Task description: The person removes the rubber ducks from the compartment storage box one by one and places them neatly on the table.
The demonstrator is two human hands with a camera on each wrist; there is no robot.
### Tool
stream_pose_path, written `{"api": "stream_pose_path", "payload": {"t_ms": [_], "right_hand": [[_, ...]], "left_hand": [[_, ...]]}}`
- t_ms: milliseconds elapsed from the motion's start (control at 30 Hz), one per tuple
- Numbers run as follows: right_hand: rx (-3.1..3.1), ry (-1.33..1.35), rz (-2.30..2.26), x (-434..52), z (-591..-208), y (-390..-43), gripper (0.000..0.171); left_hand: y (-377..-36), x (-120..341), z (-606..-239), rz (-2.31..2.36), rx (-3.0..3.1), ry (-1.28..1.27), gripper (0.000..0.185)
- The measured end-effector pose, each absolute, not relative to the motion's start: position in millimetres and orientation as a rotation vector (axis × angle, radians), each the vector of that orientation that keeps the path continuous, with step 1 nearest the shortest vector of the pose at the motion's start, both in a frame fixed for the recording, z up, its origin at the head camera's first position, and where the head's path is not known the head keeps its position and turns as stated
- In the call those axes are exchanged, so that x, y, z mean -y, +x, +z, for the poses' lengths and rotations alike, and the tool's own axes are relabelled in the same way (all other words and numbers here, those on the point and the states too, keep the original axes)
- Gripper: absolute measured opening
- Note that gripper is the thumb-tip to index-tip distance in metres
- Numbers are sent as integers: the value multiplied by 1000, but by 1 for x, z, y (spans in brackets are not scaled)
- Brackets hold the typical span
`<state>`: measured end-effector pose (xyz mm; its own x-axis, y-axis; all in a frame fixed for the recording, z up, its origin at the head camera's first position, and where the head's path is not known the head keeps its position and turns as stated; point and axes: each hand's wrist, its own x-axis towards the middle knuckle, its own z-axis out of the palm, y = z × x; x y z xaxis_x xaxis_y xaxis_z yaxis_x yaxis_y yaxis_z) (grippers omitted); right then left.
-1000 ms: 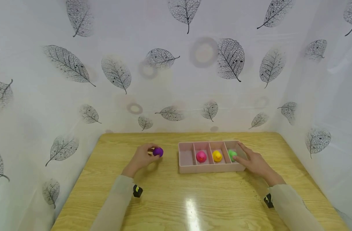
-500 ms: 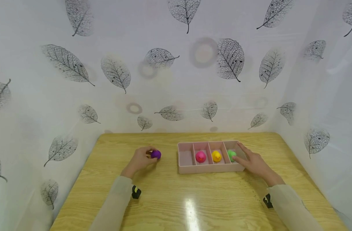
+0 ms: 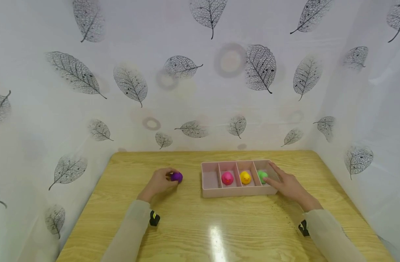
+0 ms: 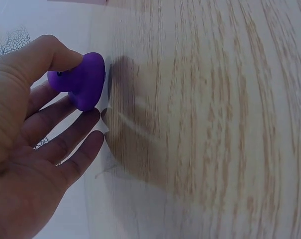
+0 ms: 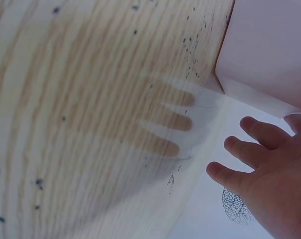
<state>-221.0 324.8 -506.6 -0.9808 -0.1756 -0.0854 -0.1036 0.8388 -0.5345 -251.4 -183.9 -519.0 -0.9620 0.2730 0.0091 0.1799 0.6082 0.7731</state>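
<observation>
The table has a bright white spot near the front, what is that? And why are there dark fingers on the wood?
Head view: the spot is glare from a light above, on the glossy table. Right wrist view: the dark fingers are the soft shadow of the right hand. Left wrist view: the purple duck also casts a blurry shadow.

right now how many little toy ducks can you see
4. A purple duck is pinched in the left hand over the table. Pink, yellow and green ducks each sit in a compartment of the pink tray. Its leftmost compartment looks empty.
</observation>
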Motion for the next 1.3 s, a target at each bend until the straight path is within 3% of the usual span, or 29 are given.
{"api": "stream_pose_path", "payload": {"t_ms": [1067,1300], "right_hand": [[-2898,-239,-822,-326,-510,-219,89],[-2901,-244,-818,-325,-509,-220,89]], "left_hand": [[-256,184,-523,1233,-2699,393,32],[-256,183,-520,1254,-2708,394,45]]}}
